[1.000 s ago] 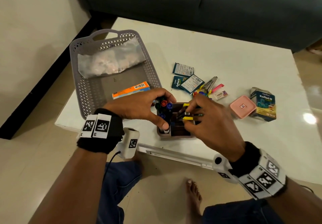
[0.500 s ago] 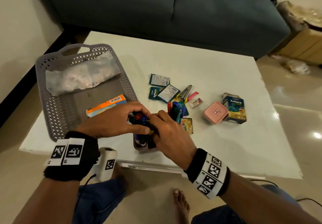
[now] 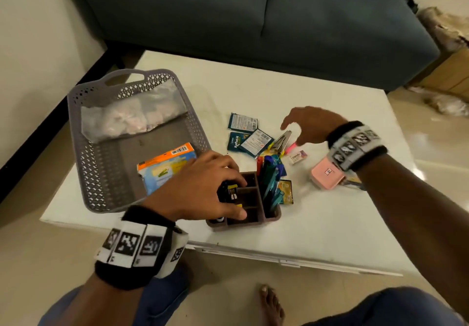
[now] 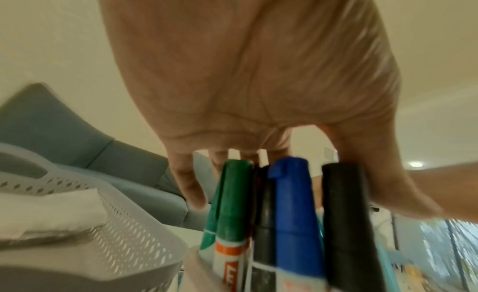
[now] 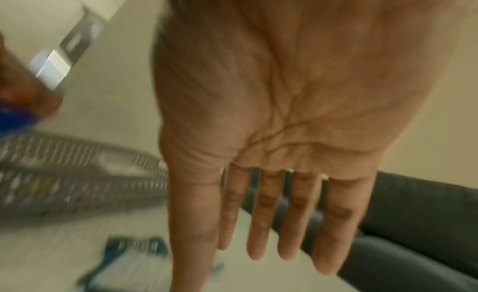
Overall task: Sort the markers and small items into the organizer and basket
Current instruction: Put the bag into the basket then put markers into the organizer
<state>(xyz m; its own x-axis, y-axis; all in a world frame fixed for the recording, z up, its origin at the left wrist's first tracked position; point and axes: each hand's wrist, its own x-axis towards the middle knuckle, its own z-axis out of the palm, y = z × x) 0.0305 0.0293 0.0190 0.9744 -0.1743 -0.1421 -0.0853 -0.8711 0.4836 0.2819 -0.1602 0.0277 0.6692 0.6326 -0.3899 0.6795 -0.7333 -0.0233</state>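
My left hand (image 3: 200,188) cups the markers (image 4: 284,210) standing in the organizer (image 3: 269,218) on the tabletop (image 3: 330,224), fingers curled around them; my right hand (image 3: 308,125) hovers over the sachets (image 3: 250,136), fingers straight, spread.

The left hand (image 3: 200,186) reached forward and down from its banded wrist, fingers (image 4: 190,186) curled downward and thumb (image 3: 229,214) stretched along the near side. The right hand (image 3: 308,125) was held farther out, palm down, its fingers (image 5: 261,225) straight and close together, holding nothing, the forearm angled in from the right.
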